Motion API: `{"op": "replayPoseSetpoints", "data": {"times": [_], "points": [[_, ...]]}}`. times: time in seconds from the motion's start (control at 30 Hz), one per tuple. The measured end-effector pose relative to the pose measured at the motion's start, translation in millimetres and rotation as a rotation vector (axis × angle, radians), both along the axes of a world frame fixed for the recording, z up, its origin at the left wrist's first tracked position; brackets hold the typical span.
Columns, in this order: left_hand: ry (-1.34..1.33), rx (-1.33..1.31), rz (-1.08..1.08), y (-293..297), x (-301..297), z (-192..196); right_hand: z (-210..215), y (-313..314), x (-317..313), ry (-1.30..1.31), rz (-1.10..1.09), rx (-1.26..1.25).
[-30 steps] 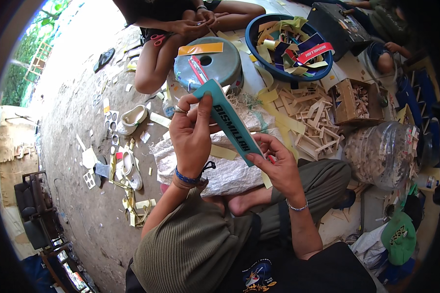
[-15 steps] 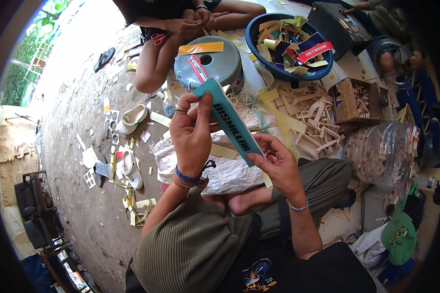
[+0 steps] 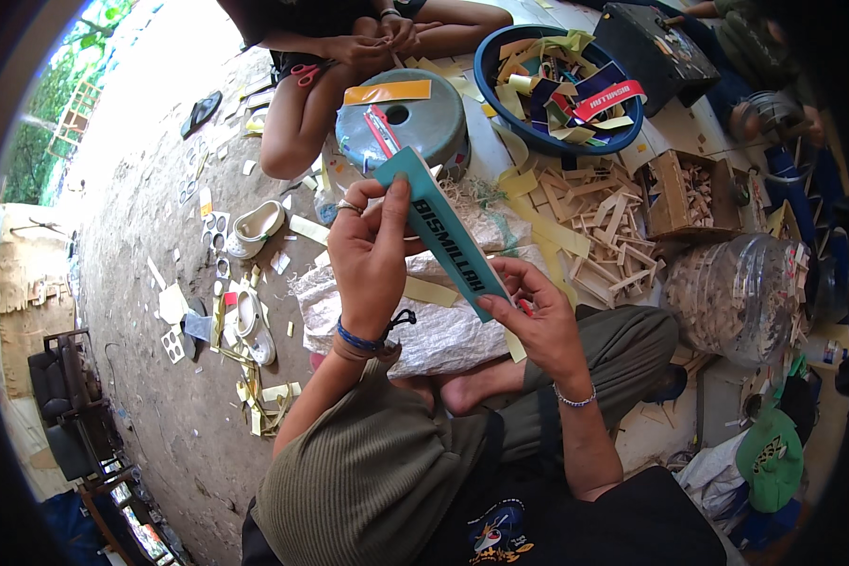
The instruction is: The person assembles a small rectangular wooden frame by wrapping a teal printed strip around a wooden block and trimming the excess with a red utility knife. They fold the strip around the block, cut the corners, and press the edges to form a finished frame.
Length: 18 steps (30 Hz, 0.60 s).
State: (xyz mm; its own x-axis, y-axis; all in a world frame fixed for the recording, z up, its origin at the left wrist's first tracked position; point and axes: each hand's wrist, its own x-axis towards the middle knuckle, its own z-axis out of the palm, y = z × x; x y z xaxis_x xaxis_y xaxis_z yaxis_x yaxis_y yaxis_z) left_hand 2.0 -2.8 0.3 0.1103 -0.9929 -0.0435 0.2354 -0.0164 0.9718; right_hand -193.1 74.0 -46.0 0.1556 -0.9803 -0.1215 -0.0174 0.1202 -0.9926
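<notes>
Both hands grip a flat teal strip (image 3: 443, 234) that slants from far left to near right above a white woven sack (image 3: 453, 344). The left hand (image 3: 371, 245) pinches its far end, thumb on the face; the right hand (image 3: 536, 325) is closed on the near end, thumb also on top. Bold black capital letters run along the strip, forming one clearly legible word. A small bit of red shows by the right fingers; what it is, I cannot tell. Beyond the hands, a round grey-blue stool (image 3: 439, 118) carries a plain-looking orange strip (image 3: 388, 92) and a red-and-silver tool (image 3: 382, 132). Far right, a blue basin (image 3: 488, 80) holds mixed strips, among them a red one (image 3: 609, 101) with pale capitals. Near right lies a green cap (image 3: 771, 457) with dark lettering, and the person's black top (image 3: 575, 528) bears a colourful print, its small writing unreadable.
</notes>
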Motion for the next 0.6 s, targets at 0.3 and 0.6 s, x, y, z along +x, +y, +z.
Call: {"op": "replayPoseSetpoints", "data": {"times": [0.3,0.6], "points": [[0.057,0.136,-0.117,-2.5,5.9,-1.6,-1.9,0.7,3.3,-0.129,-0.099,0.015],[0.053,0.126,-0.098,0.3,5.2,2.4,3.4,-1.0,-0.3,-0.02,-0.015,0.047]]}}
